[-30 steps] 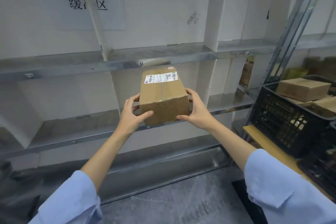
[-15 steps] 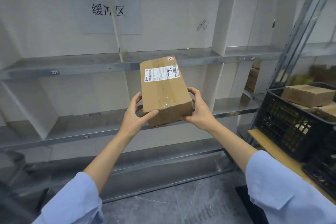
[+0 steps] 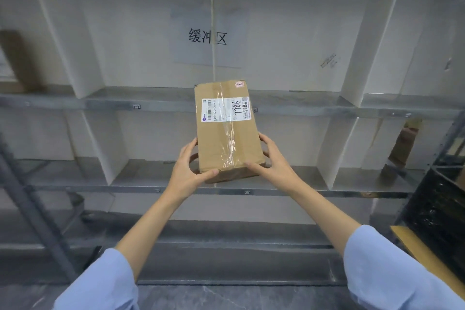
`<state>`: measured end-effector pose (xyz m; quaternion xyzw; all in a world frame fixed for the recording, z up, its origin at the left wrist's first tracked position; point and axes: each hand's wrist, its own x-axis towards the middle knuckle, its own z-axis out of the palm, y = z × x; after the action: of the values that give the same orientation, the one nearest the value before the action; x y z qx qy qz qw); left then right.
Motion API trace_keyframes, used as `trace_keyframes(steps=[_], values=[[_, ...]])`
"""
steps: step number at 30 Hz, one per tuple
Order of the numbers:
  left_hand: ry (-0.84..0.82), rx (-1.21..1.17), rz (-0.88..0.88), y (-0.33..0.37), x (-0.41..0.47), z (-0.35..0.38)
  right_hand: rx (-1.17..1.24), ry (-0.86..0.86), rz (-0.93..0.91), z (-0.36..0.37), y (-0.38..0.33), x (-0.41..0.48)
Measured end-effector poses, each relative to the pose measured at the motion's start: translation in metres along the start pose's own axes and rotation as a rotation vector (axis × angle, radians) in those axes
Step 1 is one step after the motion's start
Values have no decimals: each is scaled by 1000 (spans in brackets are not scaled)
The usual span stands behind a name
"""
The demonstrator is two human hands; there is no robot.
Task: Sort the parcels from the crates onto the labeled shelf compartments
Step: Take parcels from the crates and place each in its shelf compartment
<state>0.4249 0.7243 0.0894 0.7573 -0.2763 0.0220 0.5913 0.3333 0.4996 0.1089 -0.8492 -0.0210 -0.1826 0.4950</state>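
**A:** What have you got in front of you?

**B:** You're holding a brown cardboard parcel (image 3: 227, 143), sealed with clear tape, out in the air before the grey metal shelf unit (image 3: 161, 102) with its white dividers. Your left hand (image 3: 187, 173) grips the near left corner and your right hand (image 3: 273, 161) grips the near right corner.

**A:** How are your fingers set?

**B:** Your fingers (image 3: 263, 137) are curled round the parcel's sides. Both thumbs press on the top face close to the edge nearest you.

**A:** Where does the parcel sit against the shelves?

**B:** Its far end is tipped upward. The white shipping label (image 3: 225, 109) on it lies across the line of the middle shelf board, just below the paper sheet (image 3: 207, 36) with black characters on the back wall.

**A:** What else is around you?

**B:** A black plastic crate (image 3: 437, 211) stands at your right edge. A second brown parcel (image 3: 403, 145) rests in a compartment to the right, and your light blue sleeves (image 3: 392, 272) frame the bottom of the view
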Motion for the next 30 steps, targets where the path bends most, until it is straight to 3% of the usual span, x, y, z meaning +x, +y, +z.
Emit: trace_keyframes(steps=[8,16,30], values=[[189,133,21,0,-13,-69,116,-146,-67,57,-19,64],[358,242,-29,7,-50,-126,81,-315,-241,125,-49,92],[489,293,-121,-22,-84,-241,215,-460,-283,244,-110,119]])
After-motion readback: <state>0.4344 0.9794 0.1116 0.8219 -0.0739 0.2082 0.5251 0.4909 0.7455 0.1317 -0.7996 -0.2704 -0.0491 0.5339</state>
